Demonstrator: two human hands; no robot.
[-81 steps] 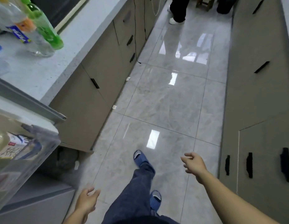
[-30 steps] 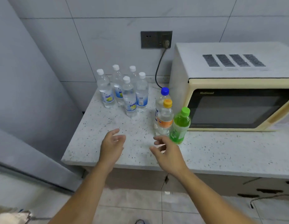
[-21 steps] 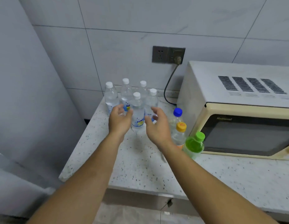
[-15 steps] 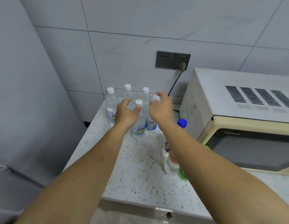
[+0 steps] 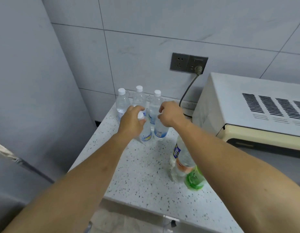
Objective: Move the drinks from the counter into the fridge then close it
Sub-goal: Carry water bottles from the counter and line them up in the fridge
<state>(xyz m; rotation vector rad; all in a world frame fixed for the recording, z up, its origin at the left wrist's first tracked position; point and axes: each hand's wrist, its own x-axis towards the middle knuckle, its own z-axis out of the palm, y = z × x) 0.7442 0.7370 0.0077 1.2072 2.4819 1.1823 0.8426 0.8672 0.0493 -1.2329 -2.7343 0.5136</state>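
Several clear water bottles with white caps stand at the back left of the speckled counter (image 5: 142,172). My left hand (image 5: 131,122) wraps the neck of the front water bottle (image 5: 145,132), its cap showing between my fingers. My right hand (image 5: 170,114) grips the top of the water bottle beside it (image 5: 160,130). Three more water bottles (image 5: 139,98) stand behind, untouched. Under my right forearm are a Pepsi bottle (image 5: 177,151), an orange-labelled bottle (image 5: 183,165) and a green bottle (image 5: 194,179), their tops hidden.
A cream microwave (image 5: 256,111) fills the right of the counter, its cable plugged into a wall socket (image 5: 188,63). The grey fridge side (image 5: 31,91) rises at the left, right next to the counter. The counter's front edge is near me.
I turned from the floor to the counter. Both hands reached forward over the counter and closed on the two front water bottles.
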